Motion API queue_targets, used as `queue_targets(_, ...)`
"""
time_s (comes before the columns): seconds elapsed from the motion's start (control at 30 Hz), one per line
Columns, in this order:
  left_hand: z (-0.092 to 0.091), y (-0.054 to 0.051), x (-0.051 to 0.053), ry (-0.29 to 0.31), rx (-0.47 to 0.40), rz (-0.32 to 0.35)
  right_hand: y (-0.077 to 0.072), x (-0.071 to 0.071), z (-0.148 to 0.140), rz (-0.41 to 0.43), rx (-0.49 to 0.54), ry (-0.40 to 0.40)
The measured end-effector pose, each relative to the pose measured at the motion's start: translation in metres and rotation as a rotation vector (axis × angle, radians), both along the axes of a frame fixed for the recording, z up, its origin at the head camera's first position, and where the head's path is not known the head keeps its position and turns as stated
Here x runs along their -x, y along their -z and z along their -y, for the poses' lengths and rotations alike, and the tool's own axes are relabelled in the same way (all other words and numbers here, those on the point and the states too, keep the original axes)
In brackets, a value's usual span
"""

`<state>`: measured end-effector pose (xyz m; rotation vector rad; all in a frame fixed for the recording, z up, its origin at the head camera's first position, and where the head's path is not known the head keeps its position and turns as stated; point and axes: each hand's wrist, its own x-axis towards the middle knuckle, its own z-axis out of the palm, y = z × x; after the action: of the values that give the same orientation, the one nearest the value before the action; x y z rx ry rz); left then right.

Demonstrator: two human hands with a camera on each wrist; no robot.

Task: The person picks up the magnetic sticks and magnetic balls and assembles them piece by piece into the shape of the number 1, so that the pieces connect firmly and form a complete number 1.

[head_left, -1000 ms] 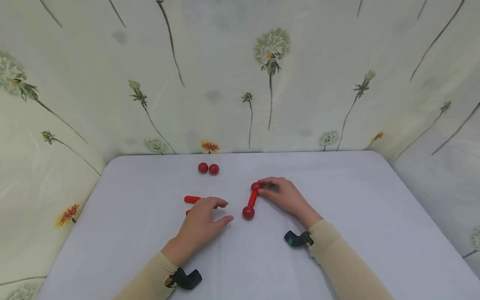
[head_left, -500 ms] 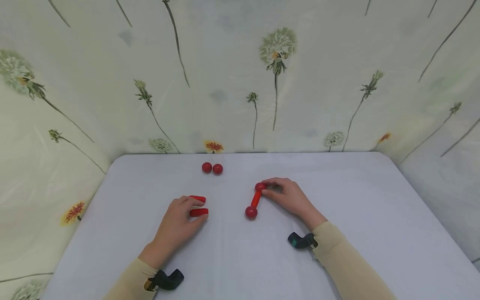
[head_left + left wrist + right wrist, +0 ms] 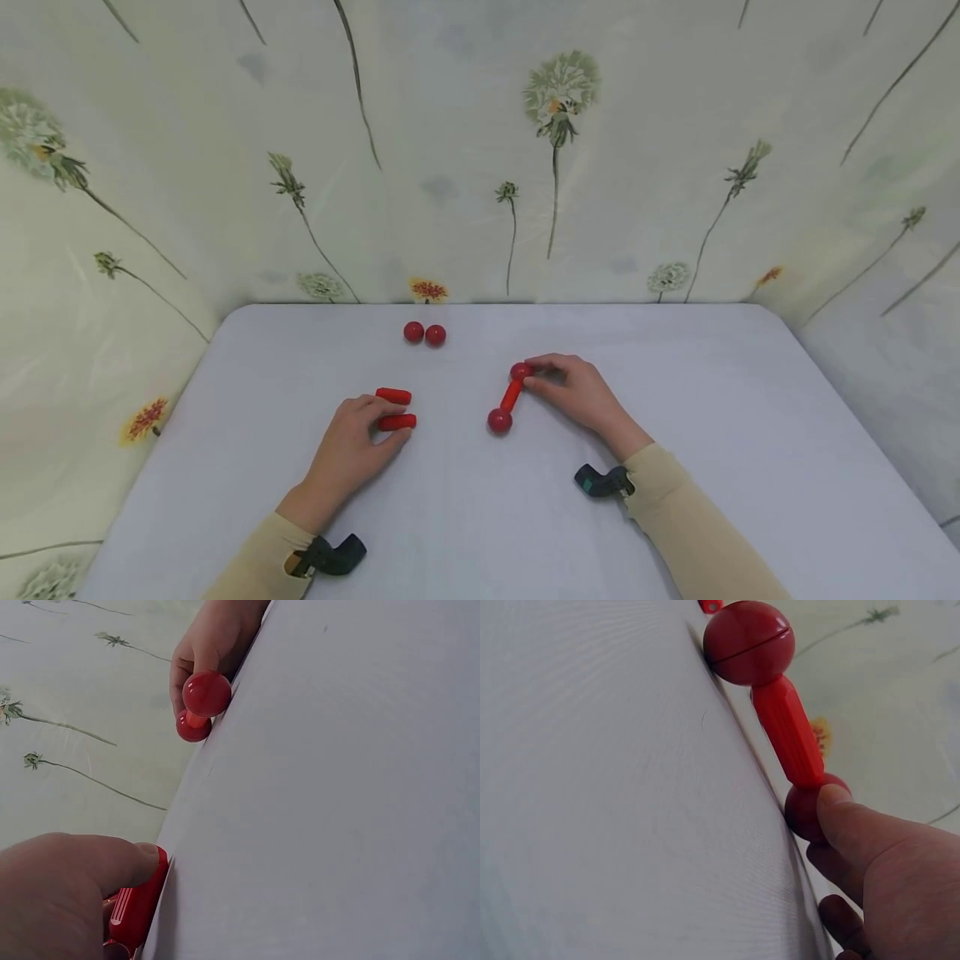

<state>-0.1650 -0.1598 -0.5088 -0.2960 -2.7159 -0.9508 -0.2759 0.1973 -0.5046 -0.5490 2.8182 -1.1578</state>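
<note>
A red bar (image 3: pixel 512 395) joins two red balls, the near one (image 3: pixel 500 421) and the far one (image 3: pixel 521 372), like a dumbbell lying on the table. My right hand (image 3: pixel 583 398) pinches the far ball between thumb and fingers; in the right wrist view the thumb presses that ball (image 3: pixel 807 814). Further left, my left hand (image 3: pixel 347 450) has its thumb and fingers round the nearer of two loose red bars (image 3: pixel 397 422); the left wrist view shows the thumb against this bar (image 3: pixel 139 904). The other loose bar (image 3: pixel 393 396) lies just beyond, by the fingertips.
Two loose red balls (image 3: pixel 413 332) (image 3: pixel 436 336) sit close together near the back edge of the white table (image 3: pixel 645 333). A flower-patterned cloth (image 3: pixel 450 150) rises behind the table and along its sides.
My left hand has moved left, away from the dumbbell shape, to the loose bars and closed round the nearer one. My right hand has kept its pinch on the far ball.
</note>
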Motion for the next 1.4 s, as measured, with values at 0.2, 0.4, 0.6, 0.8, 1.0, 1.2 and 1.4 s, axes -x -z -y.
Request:
queue_targets(0.2, 0.002, 0.001, 0.001, -0.009, 0.011, -0.002, -0.002, 0.001, 0.001, -0.009, 0.006, 0.007)
queue_targets(0.4, 0.001, 0.0, 0.001, -0.008, 0.003, -0.022, -0.007, -0.001, 0.001, 0.001, 0.011, 0.02)
queue_targets(0.6, 0.0, -0.001, 0.002, -0.011, 0.003, -0.029, -0.007, -0.001, 0.001, 0.009, 0.01, 0.032)
queue_targets(0.8, 0.0, 0.0, 0.002, -0.009, 0.011, -0.026, -0.005, -0.001, -0.001, 0.016, 0.015, 0.036)
queue_targets(1.0, 0.0, 0.0, 0.001, -0.009, 0.03, -0.047, -0.004, -0.001, -0.001, 0.006, 0.02, 0.033)
queue_targets(1.2, -0.006, 0.0, -0.001, -0.02, 0.019, -0.032, -0.002, 0.0, -0.001, -0.001, 0.031, 0.029)
queue_targets(1.4, -0.018, -0.005, -0.006, -0.001, -0.086, -0.015, -0.001, -0.001, -0.001, 0.004, 0.032, 0.029)
